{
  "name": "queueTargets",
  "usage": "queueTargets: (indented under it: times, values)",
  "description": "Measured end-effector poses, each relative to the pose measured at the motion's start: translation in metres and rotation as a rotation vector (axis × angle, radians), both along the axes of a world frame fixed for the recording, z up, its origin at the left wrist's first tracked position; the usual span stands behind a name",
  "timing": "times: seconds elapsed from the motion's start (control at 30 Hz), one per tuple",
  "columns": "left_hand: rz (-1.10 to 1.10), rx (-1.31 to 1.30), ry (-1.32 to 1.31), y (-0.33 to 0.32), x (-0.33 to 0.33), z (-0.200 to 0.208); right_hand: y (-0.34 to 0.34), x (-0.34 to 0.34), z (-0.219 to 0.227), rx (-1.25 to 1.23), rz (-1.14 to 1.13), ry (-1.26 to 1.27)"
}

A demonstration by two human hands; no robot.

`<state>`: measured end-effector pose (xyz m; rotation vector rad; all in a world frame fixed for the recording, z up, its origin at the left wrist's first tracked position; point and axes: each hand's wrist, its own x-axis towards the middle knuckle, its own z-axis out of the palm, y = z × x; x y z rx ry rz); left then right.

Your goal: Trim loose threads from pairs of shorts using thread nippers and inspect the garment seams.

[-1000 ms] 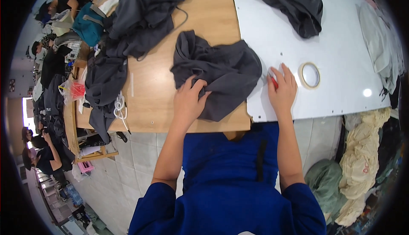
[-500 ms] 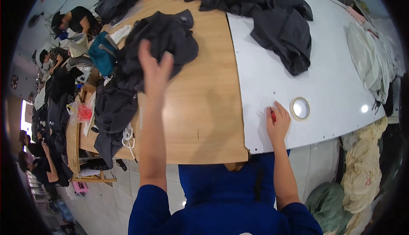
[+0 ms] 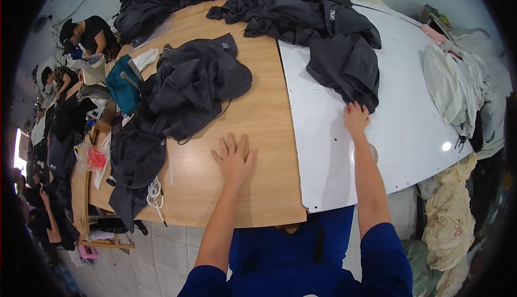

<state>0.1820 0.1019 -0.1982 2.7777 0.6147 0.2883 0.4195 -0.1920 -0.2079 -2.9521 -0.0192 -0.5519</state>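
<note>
My left hand (image 3: 235,162) lies flat on the wooden tabletop with its fingers spread, holding nothing. To its upper left is a crumpled dark grey garment (image 3: 194,79) with a thin cord trailing from it. On the white board, my right hand (image 3: 357,119) reaches the near tip of another dark grey garment (image 3: 344,65), fingers closed at its edge. Whether the small red tool seen earlier is still in that hand cannot be made out. My right forearm partly covers a roll of tape (image 3: 374,153).
More dark garments (image 3: 145,9) are heaped along the far edge. A teal bag (image 3: 124,84), white cord (image 3: 154,193) and plastic bag (image 3: 92,157) are at the left. Whitish cloth (image 3: 455,84) hangs at the right, above cream fabric (image 3: 449,216). Other people (image 3: 89,36) work at far left.
My left hand has come down from above the left garment onto the bare wood. My right hand has moved forward from beside the tape roll to the garment's edge. The view has shifted slightly.
</note>
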Motion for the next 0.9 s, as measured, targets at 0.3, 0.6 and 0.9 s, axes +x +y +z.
queueTargets:
  times: [0.3,0.6,0.9]
  values:
    - [0.067,-0.029,-0.094,0.016,-0.005,-0.019,0.112,-0.181,0.021,0.562,0.738,0.403]
    - [0.070,-0.736,-0.396,0.002,-0.007,-0.014,0.066,-0.235,0.071,1.210,0.613,0.568]
    - [0.058,-1.538,-0.304,-0.066,-0.051,0.035,0.046,-0.264,0.042,0.795,0.831,0.665]
